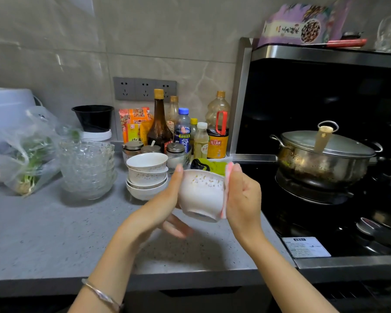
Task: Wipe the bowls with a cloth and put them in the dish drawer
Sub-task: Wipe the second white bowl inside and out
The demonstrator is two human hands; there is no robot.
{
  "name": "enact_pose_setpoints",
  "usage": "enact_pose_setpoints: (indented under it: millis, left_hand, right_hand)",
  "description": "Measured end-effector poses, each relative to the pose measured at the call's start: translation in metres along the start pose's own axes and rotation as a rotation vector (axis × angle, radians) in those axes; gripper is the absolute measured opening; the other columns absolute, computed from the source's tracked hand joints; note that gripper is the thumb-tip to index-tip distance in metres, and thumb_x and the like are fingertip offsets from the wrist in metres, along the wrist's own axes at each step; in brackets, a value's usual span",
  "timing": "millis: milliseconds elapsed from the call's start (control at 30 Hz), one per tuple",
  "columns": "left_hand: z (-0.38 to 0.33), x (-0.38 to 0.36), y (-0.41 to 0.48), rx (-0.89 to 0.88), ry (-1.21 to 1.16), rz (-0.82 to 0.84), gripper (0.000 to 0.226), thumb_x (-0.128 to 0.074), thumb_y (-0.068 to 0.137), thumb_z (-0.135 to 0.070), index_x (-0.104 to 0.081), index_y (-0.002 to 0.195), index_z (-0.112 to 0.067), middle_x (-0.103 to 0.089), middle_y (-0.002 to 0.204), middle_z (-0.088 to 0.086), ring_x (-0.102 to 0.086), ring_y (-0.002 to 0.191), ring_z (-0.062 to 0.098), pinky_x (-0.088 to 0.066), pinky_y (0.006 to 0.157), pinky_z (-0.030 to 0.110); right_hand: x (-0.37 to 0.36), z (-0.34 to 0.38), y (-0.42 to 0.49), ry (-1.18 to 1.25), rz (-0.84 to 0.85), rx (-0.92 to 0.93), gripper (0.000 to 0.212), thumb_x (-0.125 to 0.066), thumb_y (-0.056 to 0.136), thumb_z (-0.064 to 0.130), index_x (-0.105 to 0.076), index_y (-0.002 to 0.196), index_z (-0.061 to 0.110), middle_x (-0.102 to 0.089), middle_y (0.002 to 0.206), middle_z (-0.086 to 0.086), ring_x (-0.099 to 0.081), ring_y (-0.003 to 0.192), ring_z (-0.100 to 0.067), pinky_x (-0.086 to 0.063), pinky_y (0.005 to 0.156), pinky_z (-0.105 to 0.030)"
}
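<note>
I hold a white patterned bowl (201, 195) in the air above the grey counter, tilted with its foot toward me. My left hand (165, 199) grips its left side, thumb up along the wall and fingers curled under the base. My right hand (243, 197) presses a pink cloth (226, 190) flat against the bowl's right side, fingers straight. Behind the bowl, a stack of white bowls (147, 175) stands on the counter.
A stack of clear glass bowls (87, 168) and a plastic bag of greens (25, 159) sit at the left. Sauce bottles and jars (181, 132) line the wall. A black stove (325, 222) with a lidded steel pot (323, 159) lies to the right.
</note>
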State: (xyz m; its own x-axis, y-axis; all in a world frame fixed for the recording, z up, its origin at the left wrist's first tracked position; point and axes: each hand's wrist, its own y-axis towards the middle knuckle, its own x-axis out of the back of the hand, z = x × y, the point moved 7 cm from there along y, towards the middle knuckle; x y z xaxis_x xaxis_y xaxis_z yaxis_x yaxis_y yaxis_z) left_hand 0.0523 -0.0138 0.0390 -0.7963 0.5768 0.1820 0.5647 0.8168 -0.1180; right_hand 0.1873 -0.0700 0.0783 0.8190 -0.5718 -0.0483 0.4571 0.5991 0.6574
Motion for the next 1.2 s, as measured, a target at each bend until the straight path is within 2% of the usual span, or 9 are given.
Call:
enact_pose_setpoints:
  millis: [100, 233, 400, 533, 667, 767, 867, 1000, 1200]
  left_hand:
    - [0.003, -0.012, 0.001, 0.024, -0.137, 0.147, 0.086, -0.019, 0.071, -0.083, -0.052, 0.131, -0.031, -0.067, 0.12, 0.008, -0.072, 0.083, 0.035, -0.06, 0.06, 0.032]
    - [0.007, -0.014, 0.011, 0.041, -0.388, 0.166, 0.075, -0.039, 0.073, -0.07, -0.054, 0.128, -0.021, -0.069, 0.112, 0.018, -0.07, 0.092, 0.038, -0.058, 0.06, 0.032]
    - [0.03, -0.017, 0.016, 0.071, -0.585, 0.214, 0.072, -0.075, 0.063, -0.03, -0.051, 0.129, -0.012, -0.055, 0.13, 0.025, -0.063, 0.108, 0.039, -0.058, 0.075, 0.044]
    - [0.036, -0.025, 0.023, 0.028, -0.588, 0.14, 0.063, -0.07, 0.07, -0.023, -0.053, 0.13, -0.011, -0.059, 0.126, 0.023, -0.063, 0.099, 0.03, -0.057, 0.069, 0.043]
    - [0.044, -0.025, 0.032, -0.008, -0.53, -0.021, 0.041, -0.045, 0.096, -0.039, -0.053, 0.129, -0.017, -0.071, 0.108, 0.014, -0.068, 0.091, 0.022, -0.057, 0.07, 0.04]
    - [0.043, -0.014, 0.031, -0.077, -0.511, -0.132, 0.04, -0.04, 0.097, -0.044, -0.06, 0.12, -0.018, -0.073, 0.102, 0.011, -0.069, 0.092, 0.021, -0.058, 0.066, 0.033]
    - [0.037, -0.001, 0.025, -0.152, -0.506, -0.251, 0.037, -0.039, 0.099, -0.04, -0.061, 0.117, -0.017, -0.072, 0.102, 0.007, -0.068, 0.09, 0.018, -0.057, 0.07, 0.03]
    - [0.036, 0.004, 0.021, -0.208, -0.501, -0.375, 0.034, -0.041, 0.099, -0.035, -0.058, 0.124, -0.018, -0.066, 0.119, 0.01, -0.061, 0.111, 0.025, -0.048, 0.098, 0.043]
    - [0.034, -0.007, 0.017, -0.25, -0.577, -0.432, 0.024, -0.045, 0.098, -0.03, -0.059, 0.117, -0.029, -0.063, 0.121, 0.007, -0.059, 0.112, 0.023, -0.049, 0.092, 0.038]
  right_hand:
    - [-0.005, 0.008, -0.004, -0.148, 0.077, 0.211, 0.07, -0.029, 0.099, 0.052, -0.04, 0.044, 0.01, -0.038, 0.037, -0.005, -0.042, 0.038, -0.019, -0.037, 0.043, -0.04]
    - [-0.004, 0.008, -0.011, -0.261, 0.173, 0.337, 0.075, -0.025, 0.102, 0.046, -0.046, 0.041, 0.007, -0.044, 0.037, 0.0, -0.048, 0.041, -0.012, -0.043, 0.047, -0.039]
    - [0.003, -0.008, -0.004, -0.256, 0.336, 0.087, 0.068, -0.03, 0.096, 0.049, -0.049, 0.052, 0.001, -0.045, 0.044, -0.004, -0.046, 0.047, -0.014, -0.035, 0.051, -0.035]
    - [-0.011, -0.017, -0.007, -0.685, 0.654, -0.037, 0.05, -0.035, 0.102, 0.038, -0.057, 0.067, 0.01, -0.06, 0.047, -0.001, -0.053, 0.051, -0.007, -0.042, 0.058, -0.027]
    - [-0.027, -0.027, -0.016, -1.015, 0.93, 0.039, 0.03, -0.042, 0.097, 0.046, -0.057, 0.114, 0.026, -0.067, 0.106, 0.004, -0.048, 0.081, -0.008, -0.032, 0.067, -0.023]
    - [-0.026, -0.01, -0.014, -0.934, 0.902, 0.255, 0.049, -0.033, 0.094, 0.058, -0.06, 0.123, 0.031, -0.051, 0.134, 0.012, -0.039, 0.121, -0.005, -0.019, 0.102, -0.019]
    - [-0.02, -0.007, -0.026, -0.842, 1.004, 0.362, 0.054, -0.029, 0.092, 0.061, -0.06, 0.128, 0.034, -0.053, 0.136, 0.012, -0.035, 0.13, -0.005, -0.012, 0.113, -0.024]
    - [-0.026, -0.014, -0.049, -0.928, 0.934, 0.557, 0.046, -0.035, 0.097, 0.046, -0.062, 0.124, 0.02, -0.066, 0.116, 0.004, -0.056, 0.109, -0.018, -0.029, 0.099, -0.026]
    - [-0.051, -0.017, -0.069, -0.836, 0.802, 0.371, 0.049, -0.03, 0.097, 0.035, -0.046, 0.138, 0.013, -0.063, 0.121, 0.0, -0.058, 0.101, -0.023, -0.042, 0.082, -0.033]
